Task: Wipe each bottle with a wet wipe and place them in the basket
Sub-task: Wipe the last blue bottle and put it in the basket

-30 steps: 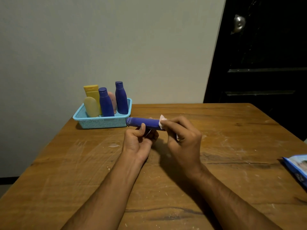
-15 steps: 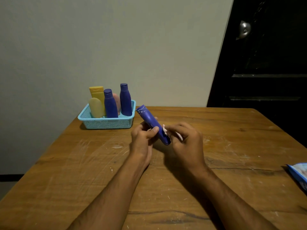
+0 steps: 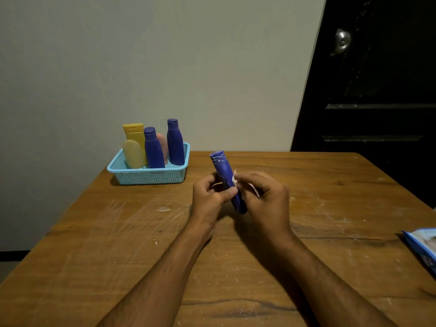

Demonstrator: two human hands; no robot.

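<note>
Blue bottle is held tilted above the bench in the left grip, while a white wipe is pinched against it by the right grip.

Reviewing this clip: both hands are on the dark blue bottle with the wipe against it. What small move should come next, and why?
Probably one more stroke of the white wet wipe up the dark blue plastic bottle. The right hand pinches the wipe at mid-body, the left hand grips the bottle tilted above the wooden table, and its upper end looks streaked. The light blue mesh basket comes afterwards.
</note>
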